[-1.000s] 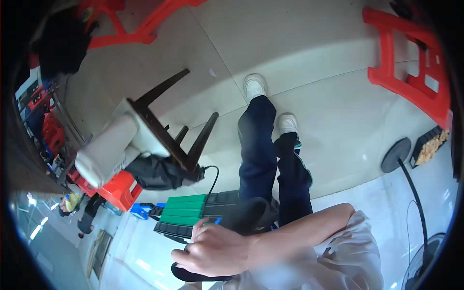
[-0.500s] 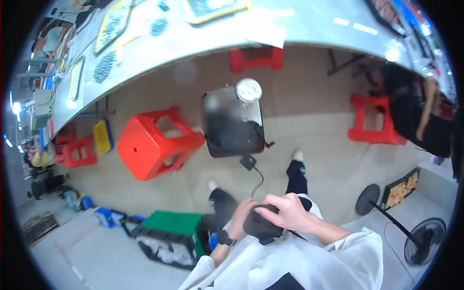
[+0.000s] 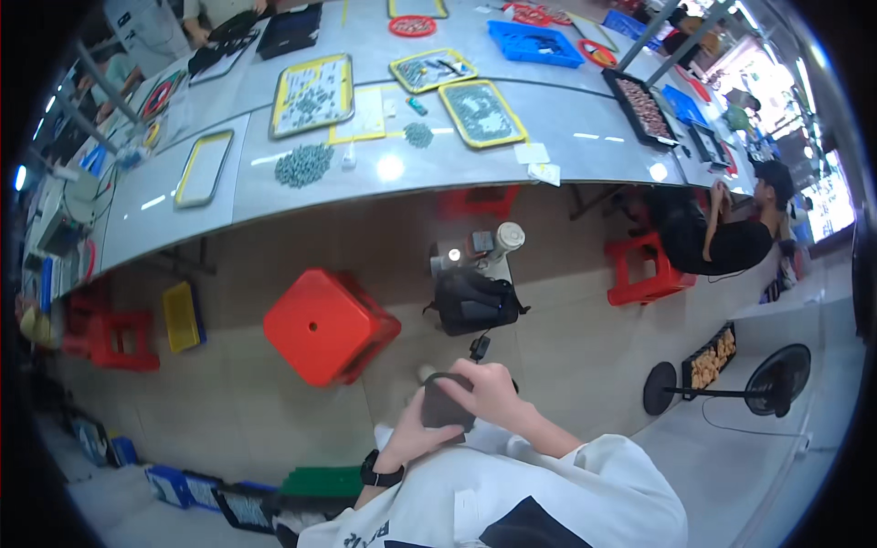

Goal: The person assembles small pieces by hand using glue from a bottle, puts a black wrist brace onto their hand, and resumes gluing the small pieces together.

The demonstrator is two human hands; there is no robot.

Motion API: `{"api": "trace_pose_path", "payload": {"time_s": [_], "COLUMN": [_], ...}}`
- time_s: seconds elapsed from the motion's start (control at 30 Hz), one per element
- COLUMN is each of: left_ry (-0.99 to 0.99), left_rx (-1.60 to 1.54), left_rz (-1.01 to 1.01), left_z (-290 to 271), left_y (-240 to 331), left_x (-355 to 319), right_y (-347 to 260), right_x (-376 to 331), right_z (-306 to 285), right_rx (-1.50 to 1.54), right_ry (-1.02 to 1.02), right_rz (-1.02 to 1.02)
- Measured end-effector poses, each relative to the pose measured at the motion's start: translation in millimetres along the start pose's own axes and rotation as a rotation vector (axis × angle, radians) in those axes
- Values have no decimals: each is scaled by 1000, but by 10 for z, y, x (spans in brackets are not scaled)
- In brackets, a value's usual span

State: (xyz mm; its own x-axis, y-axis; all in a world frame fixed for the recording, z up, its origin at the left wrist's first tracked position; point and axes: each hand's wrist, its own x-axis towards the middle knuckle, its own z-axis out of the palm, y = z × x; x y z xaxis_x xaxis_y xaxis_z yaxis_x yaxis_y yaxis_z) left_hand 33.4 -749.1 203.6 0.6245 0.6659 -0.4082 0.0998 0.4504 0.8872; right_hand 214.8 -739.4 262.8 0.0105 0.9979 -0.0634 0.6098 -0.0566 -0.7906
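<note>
While my left fingers [image 3: 438, 437] and right fingers [image 3: 466, 369] pinch a dark thing [image 3: 448, 408] near me, it is held, not put down yet.

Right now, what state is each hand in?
Left hand: closed, holding a dark object.
Right hand: closed, holding the same dark object.

On white desk [image 3: 585, 105]: blue tray [image 3: 532, 58] toward rear; black tray [image 3: 660, 142] of reddish pieces [image 3: 643, 105]; loose grey-green pile [image 3: 304, 166] near front edge; in front of desk: red stool [image 3: 315, 324] with square seat; black backpack [image 3: 475, 301] near white cylinder [image 3: 510, 238]; yellow bin [image 3: 183, 318] at left; pedestal fan [image 3: 776, 379] at right.
</note>
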Motion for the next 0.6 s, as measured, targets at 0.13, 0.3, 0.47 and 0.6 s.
{"api": "trace_pose_path", "payload": {"time_s": [0.13,0.3,0.47,0.6], "left_ry": [115,155,164,36], "left_rx": [-178,97,-67,-117], "left_rz": [25,98,184,228], "left_z": [-479,-954,-1432,-1698], "left_y": [363,1091,1655,2085], "left_x": [106,181,245,657], "right_y": [-152,-191,76,386], "right_x": [261,766,1440,1771], "right_z": [73,55,365,533], "right_rx": [94,459,379,536], "right_ry": [62,-162,-160,-280], "right_rz": [-79,-156,-223,-3]}}
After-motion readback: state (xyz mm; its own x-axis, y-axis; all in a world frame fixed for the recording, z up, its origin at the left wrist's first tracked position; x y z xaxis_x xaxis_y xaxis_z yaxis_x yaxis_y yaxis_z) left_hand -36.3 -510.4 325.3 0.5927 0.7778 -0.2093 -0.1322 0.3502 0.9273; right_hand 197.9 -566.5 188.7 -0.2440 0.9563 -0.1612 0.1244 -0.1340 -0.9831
